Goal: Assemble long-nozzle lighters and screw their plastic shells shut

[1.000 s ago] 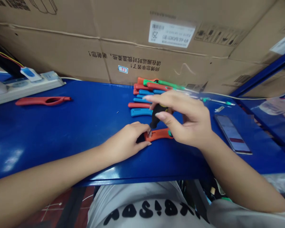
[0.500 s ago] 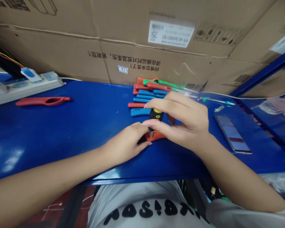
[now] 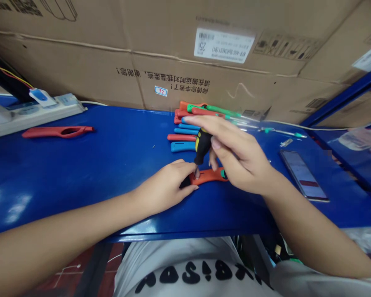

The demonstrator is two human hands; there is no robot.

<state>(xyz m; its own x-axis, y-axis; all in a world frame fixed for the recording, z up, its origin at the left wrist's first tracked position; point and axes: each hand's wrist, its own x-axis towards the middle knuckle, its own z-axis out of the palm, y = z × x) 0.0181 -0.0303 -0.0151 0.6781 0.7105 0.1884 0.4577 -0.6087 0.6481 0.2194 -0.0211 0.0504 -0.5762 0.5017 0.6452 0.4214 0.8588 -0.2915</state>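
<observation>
An orange plastic handle piece lies on the blue table in front of me. My left hand pinches its left end and presses it to the table. My right hand grips a short black-and-yellow screwdriver, held nearly upright with its tip down on the orange piece next to my left fingertips. The fingers of the right hand curl round the screwdriver's handle.
A stack of red, blue and green plastic handle pieces lies behind my hands by the cardboard boxes. A lone red handle and a white power strip are at the left. A phone rests at the right.
My right hand has turned round the screwdriver, fingers shifting on its handle, and more of the orange piece now shows. My left hand has stayed in place.
</observation>
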